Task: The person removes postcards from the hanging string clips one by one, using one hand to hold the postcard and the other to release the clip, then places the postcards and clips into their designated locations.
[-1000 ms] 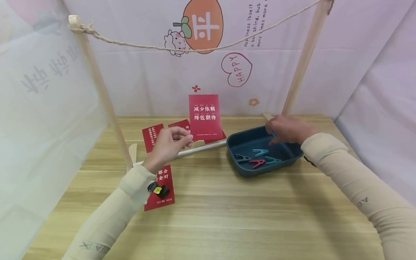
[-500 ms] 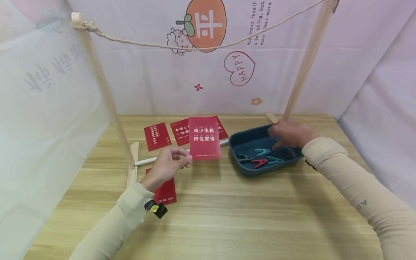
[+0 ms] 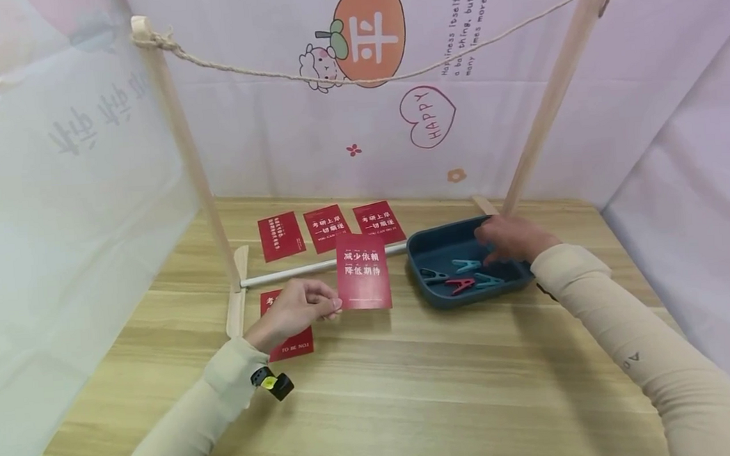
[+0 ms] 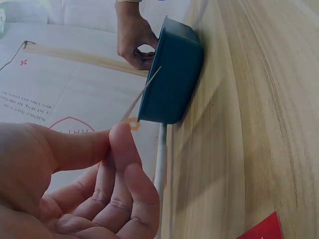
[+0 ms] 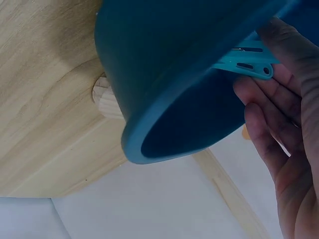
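Observation:
My left hand (image 3: 297,309) pinches a red card (image 3: 364,287) with white Chinese lettering at its lower left edge, between thumb and fingers. In the left wrist view the card (image 4: 143,92) shows nearly edge-on. My right hand (image 3: 511,236) is at the right end of a dark blue plastic bin (image 3: 454,301). The right wrist view shows the thumb and fingers of that hand pinching a teal clothespin (image 5: 249,62) at the bin's rim. Loose in the bin lie a red clothespin (image 3: 460,285) and several blue or dark ones (image 3: 466,265).
Three red cards (image 3: 280,236) lie at the back of the wooden table (image 3: 375,402); another card (image 3: 295,345) is partly under the left hand. A white rod (image 3: 292,271) runs low between two wooden posts (image 3: 187,152). A sagging twine (image 3: 255,73) joins their tops.
My left hand has brought the card down and toward me, uncovering the cards behind. My right hand has stayed at the bin's right end. The head view has shifted slightly.

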Demonstrator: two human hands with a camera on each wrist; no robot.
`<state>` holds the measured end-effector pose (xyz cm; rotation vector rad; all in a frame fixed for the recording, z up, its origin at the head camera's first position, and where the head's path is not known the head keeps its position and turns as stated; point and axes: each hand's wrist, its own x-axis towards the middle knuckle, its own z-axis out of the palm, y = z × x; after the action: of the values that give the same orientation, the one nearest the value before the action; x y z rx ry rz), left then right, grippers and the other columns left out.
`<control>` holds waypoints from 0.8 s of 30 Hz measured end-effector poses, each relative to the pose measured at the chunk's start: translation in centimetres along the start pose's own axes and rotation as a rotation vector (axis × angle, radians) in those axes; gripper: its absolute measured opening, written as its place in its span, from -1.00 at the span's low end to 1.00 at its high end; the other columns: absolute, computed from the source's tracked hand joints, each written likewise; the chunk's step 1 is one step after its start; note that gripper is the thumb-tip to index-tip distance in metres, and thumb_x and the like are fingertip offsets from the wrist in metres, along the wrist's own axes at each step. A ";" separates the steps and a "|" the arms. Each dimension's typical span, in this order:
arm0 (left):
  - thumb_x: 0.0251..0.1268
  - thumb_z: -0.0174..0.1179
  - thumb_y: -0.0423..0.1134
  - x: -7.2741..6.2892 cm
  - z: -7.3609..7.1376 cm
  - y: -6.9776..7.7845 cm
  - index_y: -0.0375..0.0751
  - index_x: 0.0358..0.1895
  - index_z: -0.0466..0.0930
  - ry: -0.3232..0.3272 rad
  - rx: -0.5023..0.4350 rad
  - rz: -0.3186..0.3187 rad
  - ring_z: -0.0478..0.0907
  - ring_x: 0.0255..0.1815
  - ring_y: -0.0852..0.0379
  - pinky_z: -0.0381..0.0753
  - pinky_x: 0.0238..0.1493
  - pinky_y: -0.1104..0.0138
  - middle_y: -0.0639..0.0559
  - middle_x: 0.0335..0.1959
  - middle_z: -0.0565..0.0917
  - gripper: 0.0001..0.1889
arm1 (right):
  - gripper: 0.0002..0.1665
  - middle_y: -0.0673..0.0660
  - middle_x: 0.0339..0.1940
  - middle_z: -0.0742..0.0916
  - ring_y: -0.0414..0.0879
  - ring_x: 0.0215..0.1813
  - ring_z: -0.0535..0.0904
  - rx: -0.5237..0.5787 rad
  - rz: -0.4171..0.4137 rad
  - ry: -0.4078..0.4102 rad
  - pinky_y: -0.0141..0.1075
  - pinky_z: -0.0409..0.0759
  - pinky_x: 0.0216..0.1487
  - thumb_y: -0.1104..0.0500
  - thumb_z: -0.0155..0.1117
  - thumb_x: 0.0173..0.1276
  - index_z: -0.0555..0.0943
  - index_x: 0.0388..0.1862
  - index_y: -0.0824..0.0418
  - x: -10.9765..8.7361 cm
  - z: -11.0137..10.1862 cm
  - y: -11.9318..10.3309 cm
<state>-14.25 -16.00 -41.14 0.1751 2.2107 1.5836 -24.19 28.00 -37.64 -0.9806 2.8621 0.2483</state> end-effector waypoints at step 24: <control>0.48 0.32 -0.30 -0.6 0.4 -2.5 -0.28 -0.12 0.78 -0.029 0.062 -0.096 0.76 -0.30 0.13 0.75 -0.20 0.30 -0.09 -0.25 0.86 -0.89 | -0.59 0.18 -0.18 0.82 0.02 -0.15 0.77 0.033 0.064 -0.110 -0.01 0.79 -0.05 0.06 0.69 0.17 0.73 -0.14 0.25 0.7 1.0 0.2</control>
<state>-13.18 -16.71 -43.45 0.1072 2.2131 1.4539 -24.80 27.92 -38.70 -0.8437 2.7911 0.2508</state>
